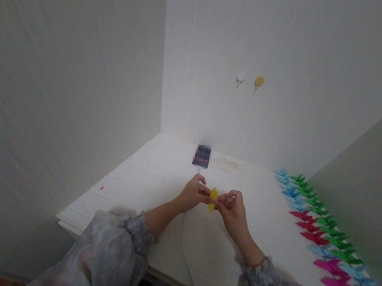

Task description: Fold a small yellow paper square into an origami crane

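Note:
A small piece of folded yellow paper (212, 200) is held upright above the white table, between my two hands. My left hand (193, 195) pinches its left side with thumb and fingertips. From the other side my right hand (233, 213) grips it, with the remaining fingers curled. The folds of the paper are too small to make out clearly. Behind my left hand, a phone (202, 156) with a lit screen lies near the wall, a white cable (184, 248) running from it toward me.
Rows of folded paper cranes in green (335, 233), red (308, 226), blue and magenta line the right side of the white table (144, 174). An orange scrap (102, 188) lies at left. A white hook (241, 77) and a yellow hook (259, 81) are on the back wall. Walls enclose both sides.

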`<move>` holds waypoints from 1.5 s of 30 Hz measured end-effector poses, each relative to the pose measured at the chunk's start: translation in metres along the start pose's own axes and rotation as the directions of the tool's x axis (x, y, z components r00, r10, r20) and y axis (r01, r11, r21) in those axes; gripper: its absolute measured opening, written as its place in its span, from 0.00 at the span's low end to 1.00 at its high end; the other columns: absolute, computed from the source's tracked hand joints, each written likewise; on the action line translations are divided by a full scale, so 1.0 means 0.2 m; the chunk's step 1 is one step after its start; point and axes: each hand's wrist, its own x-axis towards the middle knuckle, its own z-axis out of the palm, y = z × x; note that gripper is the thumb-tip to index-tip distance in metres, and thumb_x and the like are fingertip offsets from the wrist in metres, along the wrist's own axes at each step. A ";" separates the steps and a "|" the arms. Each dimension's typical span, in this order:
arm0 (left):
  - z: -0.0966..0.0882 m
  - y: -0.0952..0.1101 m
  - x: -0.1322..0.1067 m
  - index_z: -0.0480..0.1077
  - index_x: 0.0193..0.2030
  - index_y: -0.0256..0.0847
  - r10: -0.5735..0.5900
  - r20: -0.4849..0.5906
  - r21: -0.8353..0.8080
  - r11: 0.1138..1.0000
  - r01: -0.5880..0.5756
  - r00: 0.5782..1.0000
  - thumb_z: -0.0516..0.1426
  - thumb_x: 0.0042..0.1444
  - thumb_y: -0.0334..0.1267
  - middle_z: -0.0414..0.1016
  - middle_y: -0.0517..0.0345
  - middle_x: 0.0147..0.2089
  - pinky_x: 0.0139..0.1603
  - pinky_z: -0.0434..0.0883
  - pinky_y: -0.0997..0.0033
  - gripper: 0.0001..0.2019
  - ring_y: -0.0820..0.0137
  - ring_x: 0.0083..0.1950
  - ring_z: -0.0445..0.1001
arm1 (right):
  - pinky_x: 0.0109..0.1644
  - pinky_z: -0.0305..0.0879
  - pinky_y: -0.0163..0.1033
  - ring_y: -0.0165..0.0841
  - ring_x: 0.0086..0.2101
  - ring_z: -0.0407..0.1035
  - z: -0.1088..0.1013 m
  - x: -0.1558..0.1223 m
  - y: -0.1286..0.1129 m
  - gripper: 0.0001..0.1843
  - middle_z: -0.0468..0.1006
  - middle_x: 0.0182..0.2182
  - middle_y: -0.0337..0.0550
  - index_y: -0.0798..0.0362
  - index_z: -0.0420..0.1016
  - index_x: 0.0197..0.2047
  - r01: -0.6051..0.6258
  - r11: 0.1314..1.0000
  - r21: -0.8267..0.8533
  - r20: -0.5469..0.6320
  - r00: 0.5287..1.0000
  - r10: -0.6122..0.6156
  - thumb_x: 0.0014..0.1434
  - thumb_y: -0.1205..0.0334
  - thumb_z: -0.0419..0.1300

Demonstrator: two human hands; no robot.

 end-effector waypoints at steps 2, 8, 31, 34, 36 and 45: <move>0.00 0.00 0.00 0.46 0.32 0.41 0.004 0.007 -0.018 1.000 -0.004 1.000 0.63 0.31 0.31 0.71 0.64 0.24 0.27 0.65 0.74 0.28 0.74 0.24 0.70 | 0.28 0.64 0.35 0.28 0.23 0.65 0.00 0.00 -0.01 0.19 0.68 0.23 0.32 0.49 0.50 0.32 -0.002 1.000 0.013 0.001 1.000 0.002 0.44 0.63 0.60; -0.01 -0.01 0.01 0.46 0.31 0.41 0.027 -0.046 -0.045 0.999 -0.030 0.999 0.63 0.30 0.31 0.70 0.66 0.23 0.27 0.65 0.75 0.28 0.76 0.23 0.69 | 0.33 0.63 0.36 0.29 0.27 0.66 -0.01 0.02 0.00 0.19 0.68 0.24 0.34 0.50 0.56 0.38 0.021 0.998 -0.065 0.044 0.999 -0.018 0.45 0.62 0.60; 0.03 -0.01 -0.01 0.63 0.33 0.36 0.164 -0.094 0.265 0.955 -0.135 0.982 0.59 0.38 0.40 0.67 0.60 0.29 0.29 0.65 0.76 0.15 0.77 0.27 0.67 | 0.34 0.63 0.37 0.30 0.27 0.67 0.00 0.00 -0.01 0.15 0.70 0.24 0.37 0.51 0.58 0.39 0.164 0.896 -0.413 -0.110 0.968 -0.227 0.48 0.61 0.57; 0.04 -0.02 -0.01 0.67 0.34 0.35 0.151 -0.098 0.266 0.956 -0.120 0.984 0.58 0.40 0.42 0.70 0.57 0.30 0.32 0.67 0.74 0.15 0.74 0.30 0.69 | 0.33 0.63 0.37 0.30 0.27 0.66 0.01 0.00 -0.02 0.09 0.70 0.26 0.40 0.52 0.63 0.36 0.205 0.787 -0.582 -0.058 0.955 -0.292 0.50 0.61 0.55; 0.04 -0.02 -0.01 0.69 0.34 0.35 0.142 -0.059 0.261 0.958 -0.122 0.988 0.57 0.41 0.42 0.72 0.55 0.32 0.35 0.67 0.72 0.15 0.71 0.33 0.70 | 0.32 0.63 0.37 0.30 0.27 0.66 0.01 0.00 -0.02 0.06 0.69 0.26 0.40 0.52 0.65 0.34 0.249 0.739 -0.626 -0.012 0.945 -0.328 0.51 0.62 0.54; 0.03 -0.02 -0.02 0.70 0.36 0.33 0.091 0.012 0.025 0.995 -0.092 0.996 0.55 0.45 0.41 0.73 0.52 0.34 0.42 0.65 0.66 0.14 0.69 0.36 0.70 | 0.35 0.63 0.37 0.30 0.30 0.64 0.00 0.00 -0.04 0.11 0.68 0.30 0.41 0.52 0.66 0.40 0.367 0.760 -0.536 0.120 0.924 -0.362 0.50 0.65 0.55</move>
